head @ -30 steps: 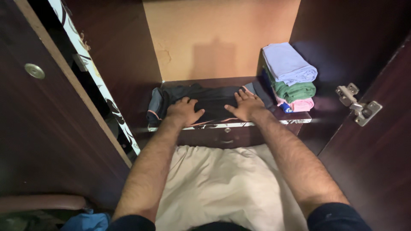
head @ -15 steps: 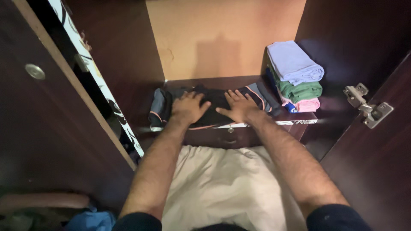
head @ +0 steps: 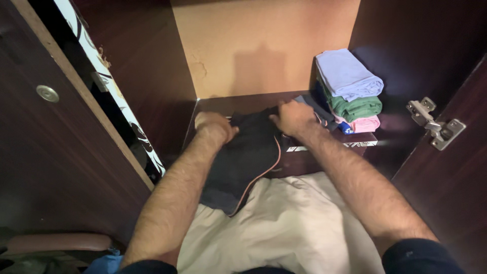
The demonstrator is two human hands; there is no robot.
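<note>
Wardrobe interior, seen from above by the person kneeling or sitting at it: left hand (head: 214, 125), curled into a loose fist, fingers closed on the upper left edge of a dark garment (head: 243, 157); right hand (head: 292, 116), fingers bent and pinching the same garment at its upper right edge. The dark garment, charcoal with a thin pink trim line along its right border, lies at the centre of the view, its top on the shelf (head: 223, 104) and its lower part hanging over the shelf front toward 6 o'clock onto the pale cloth (head: 284, 223) across the person's lap. At 2 o'clock from the right hand, a stack of folded clothes (head: 350, 91) stands against the right wall: lavender piece on top, green below it, pink below that, a blue edge at the bottom. A strip of grey fabric shows between the right hand and the stack, touching both; whether it belongs to the garment cannot be told. At 3 o'clock, a metal hinge (head: 435, 124) on the open right door. At 9 o'clock, the left door (head: 61, 142) with a round metal fitting (head: 47, 93) and a patterned white edge band (head: 114, 96). At 12 o'clock, the tan back panel (head: 264, 45)
</note>
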